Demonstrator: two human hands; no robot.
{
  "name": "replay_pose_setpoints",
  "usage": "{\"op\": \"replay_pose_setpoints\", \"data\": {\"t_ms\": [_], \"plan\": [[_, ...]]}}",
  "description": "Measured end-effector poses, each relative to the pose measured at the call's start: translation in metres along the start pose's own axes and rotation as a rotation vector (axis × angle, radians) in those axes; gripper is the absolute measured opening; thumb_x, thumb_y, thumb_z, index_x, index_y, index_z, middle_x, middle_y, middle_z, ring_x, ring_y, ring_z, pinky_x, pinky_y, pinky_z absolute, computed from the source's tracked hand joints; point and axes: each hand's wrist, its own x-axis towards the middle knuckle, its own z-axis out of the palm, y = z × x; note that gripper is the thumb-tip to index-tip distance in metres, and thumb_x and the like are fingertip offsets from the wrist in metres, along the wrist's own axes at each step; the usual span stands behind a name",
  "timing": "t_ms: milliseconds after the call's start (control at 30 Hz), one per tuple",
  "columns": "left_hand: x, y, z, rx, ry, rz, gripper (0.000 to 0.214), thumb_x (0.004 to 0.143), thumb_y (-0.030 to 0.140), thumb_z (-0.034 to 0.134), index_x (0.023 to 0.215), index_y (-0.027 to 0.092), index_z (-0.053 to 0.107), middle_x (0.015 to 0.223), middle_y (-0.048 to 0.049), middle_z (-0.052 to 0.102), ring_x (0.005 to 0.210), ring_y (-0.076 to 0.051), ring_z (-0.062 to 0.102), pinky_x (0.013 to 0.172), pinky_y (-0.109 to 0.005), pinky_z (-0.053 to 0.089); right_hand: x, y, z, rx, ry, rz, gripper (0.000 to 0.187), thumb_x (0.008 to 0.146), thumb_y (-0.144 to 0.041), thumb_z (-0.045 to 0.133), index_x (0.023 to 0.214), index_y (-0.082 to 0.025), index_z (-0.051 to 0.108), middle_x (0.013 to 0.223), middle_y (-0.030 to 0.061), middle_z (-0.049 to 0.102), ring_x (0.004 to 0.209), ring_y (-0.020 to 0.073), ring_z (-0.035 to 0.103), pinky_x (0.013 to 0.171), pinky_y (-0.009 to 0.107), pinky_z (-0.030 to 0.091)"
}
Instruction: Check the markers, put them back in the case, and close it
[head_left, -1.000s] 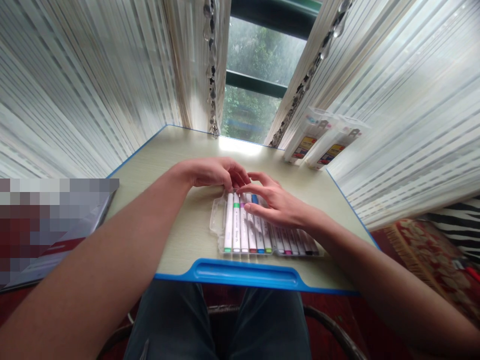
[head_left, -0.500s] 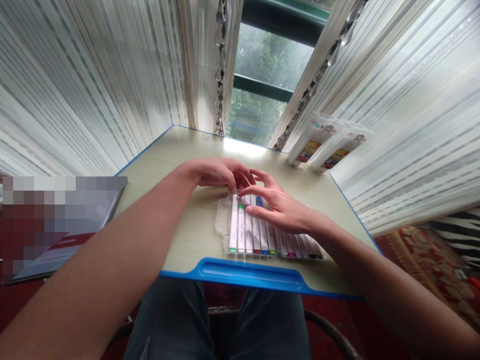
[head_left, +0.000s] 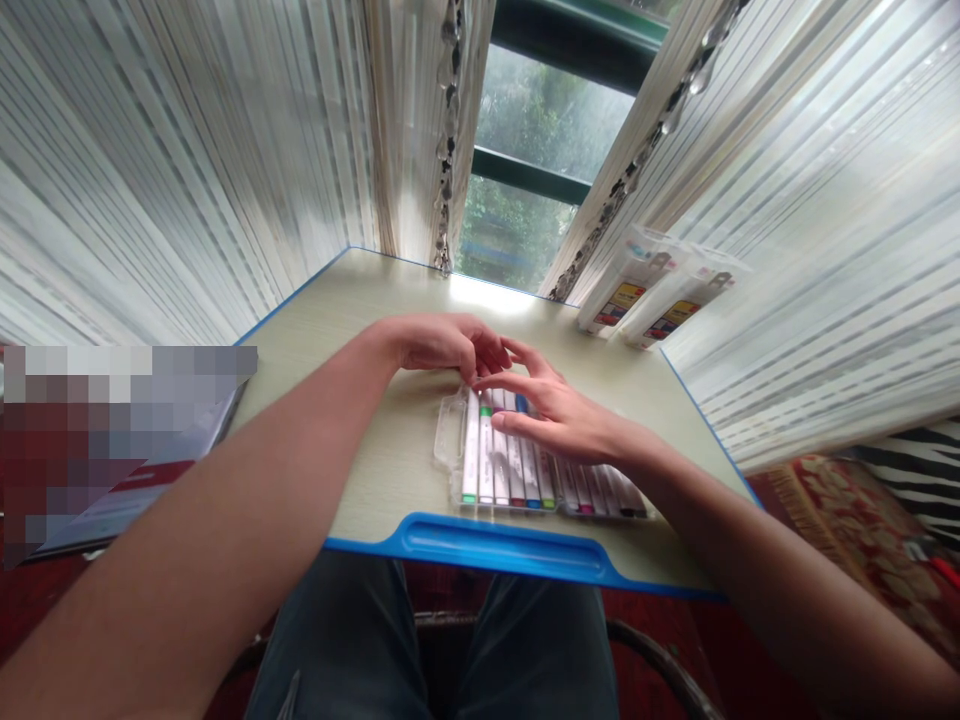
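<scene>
A clear plastic marker case (head_left: 448,430) lies open on the table, holding a row of white markers (head_left: 486,465) with coloured ends. My left hand (head_left: 446,345) is at the far left edge of the case, its fingers curled in and its thumb by the top of the leftmost marker (head_left: 471,445). Whatever its fingertips pinch is hidden. Over the markers hovers my right hand (head_left: 555,405), palm down, fingers spread apart. Its index fingertip reaches close to my left thumb, and its thumb lies above the green-banded marker.
Two clear packages (head_left: 619,295) with printed labels stand at the table's back right corner. The pale table (head_left: 375,470) has a blue rim and a blue pen groove (head_left: 502,548) at the front. Curtains (head_left: 300,130) hang around it. A pixelated flat item (head_left: 157,480) lies at left.
Almost nothing differs. The whole view has shifted very slightly, and both hands keep about the same place over the marker case.
</scene>
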Motion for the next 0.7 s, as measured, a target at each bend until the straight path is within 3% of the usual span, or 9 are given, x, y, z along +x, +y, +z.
{"op": "replay_pose_setpoints", "data": {"t_ms": [200,333,467,600,700], "plan": [[-0.002,0.004,0.004,-0.013,0.154,-0.009,0.038,0.046,-0.014,0.063,0.072,0.008,0.078,0.075,-0.0115,0.077,0.075,-0.03,0.075,0.065,-0.035,0.06,0.0,-0.002,-0.001,-0.042,0.008,-0.019,0.05,0.095,-0.055,0.061,0.137,-0.029,0.063,0.168,0.0121,0.018,0.156,0.0379,0.018,0.121,0.065,0.022],[-0.003,0.001,-0.001,0.001,0.017,-0.005,0.043,0.051,-0.007,0.067,0.087,0.011,0.08,0.089,-0.0107,0.078,0.085,-0.027,0.074,0.074,-0.033,0.058,-0.002,-0.002,0.0,-0.067,0.052,-0.039,0.048,0.095,-0.053,0.06,0.136,-0.028,0.063,0.167,0.0141,0.023,0.154,0.0381,0.026,0.119,0.067,0.024],[-0.003,-0.007,-0.011,0.022,-0.051,0.009,0.053,0.056,0.0,0.071,0.106,0.018,0.077,0.098,-0.007,0.077,0.095,-0.023,0.071,0.084,-0.031,0.054,-0.012,0.009,-0.006,-0.067,0.214,-0.064,0.043,0.099,-0.05,0.055,0.133,-0.024,0.062,0.157,0.0155,0.043,0.147,0.0339,0.04,0.118,0.062,0.031],[-0.004,-0.01,-0.018,0.028,-0.065,-0.019,0.052,0.06,0.006,0.076,0.111,0.018,0.075,0.104,-0.0083,0.076,0.1,-0.022,0.069,0.087,-0.032,0.052,-0.03,0.033,-0.023,0.006,0.406,0.053,0.037,0.099,-0.045,0.053,0.123,-0.02,0.067,0.135,0.0141,0.064,0.127,0.0307,0.06,0.11,0.055,0.044],[-0.004,-0.008,-0.017,0.055,-0.042,-0.037,0.05,0.062,0.008,0.077,0.112,0.018,0.074,0.105,-0.0095,0.075,0.101,-0.021,0.068,0.088,-0.03,0.051,-0.047,0.051,-0.035,0.129,0.454,0.215,0.04,0.095,-0.046,0.058,0.12,-0.017,0.068,0.124,0.0153,0.071,0.111,0.0307,0.068,0.097,0.051,0.055]]}}
